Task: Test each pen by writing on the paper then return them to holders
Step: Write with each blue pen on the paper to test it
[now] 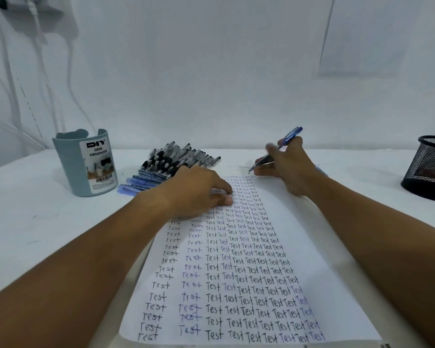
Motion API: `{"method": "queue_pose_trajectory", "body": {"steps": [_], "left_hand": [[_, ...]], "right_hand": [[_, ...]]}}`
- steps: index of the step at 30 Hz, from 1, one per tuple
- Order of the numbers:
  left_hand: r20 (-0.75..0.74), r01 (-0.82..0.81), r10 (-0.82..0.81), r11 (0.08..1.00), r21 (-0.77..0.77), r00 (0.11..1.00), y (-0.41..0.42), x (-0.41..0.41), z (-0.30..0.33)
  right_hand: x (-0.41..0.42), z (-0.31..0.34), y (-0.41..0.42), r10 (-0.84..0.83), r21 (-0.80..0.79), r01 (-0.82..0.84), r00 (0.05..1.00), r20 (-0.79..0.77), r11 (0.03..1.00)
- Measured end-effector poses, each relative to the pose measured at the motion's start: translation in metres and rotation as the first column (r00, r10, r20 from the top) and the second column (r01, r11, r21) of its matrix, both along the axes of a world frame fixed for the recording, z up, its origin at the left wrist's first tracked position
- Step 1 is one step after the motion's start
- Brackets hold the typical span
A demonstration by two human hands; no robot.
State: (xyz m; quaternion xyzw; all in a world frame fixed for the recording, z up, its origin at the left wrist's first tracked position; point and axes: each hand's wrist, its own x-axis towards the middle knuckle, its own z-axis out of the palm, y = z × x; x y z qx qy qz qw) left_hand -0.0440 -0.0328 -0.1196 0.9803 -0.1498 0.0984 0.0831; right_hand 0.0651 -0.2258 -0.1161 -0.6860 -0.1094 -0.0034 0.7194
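Right hand (284,167), right of centre, pinches a blue pen (278,151) with its tip at the top edge of the paper (312,247) to write, while the flat, empty left hand (199,192) steadies the sheet; untested pens (171,164) lie heaped beside the blue holder (86,164) at left.

right hand (288,167) gripping blue pen (284,144), paper (256,259)

- White cables (39,54) hang down the wall (211,71) above the surface's far left corner.
- The white surface (30,217) meets that pale wall along its far edge.
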Motion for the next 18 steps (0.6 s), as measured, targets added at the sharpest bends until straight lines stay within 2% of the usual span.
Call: {"method": "queue_pose_trajectory", "body": {"steps": [9,18], "left_hand": [[-0.001,-0.003,0.003,1.000,0.018,1.000,0.004,0.004,-0.003],[0.001,-0.016,0.016,0.999,0.041,1.000,0.003,0.004,-0.002]], "right_hand": [[0.000,-0.012,-0.003,0.117,-0.121,-0.112,0.992,0.037,0.986],[0.001,-0.017,-0.007,0.068,-0.097,-0.062,0.996,0.061,0.993]]}}
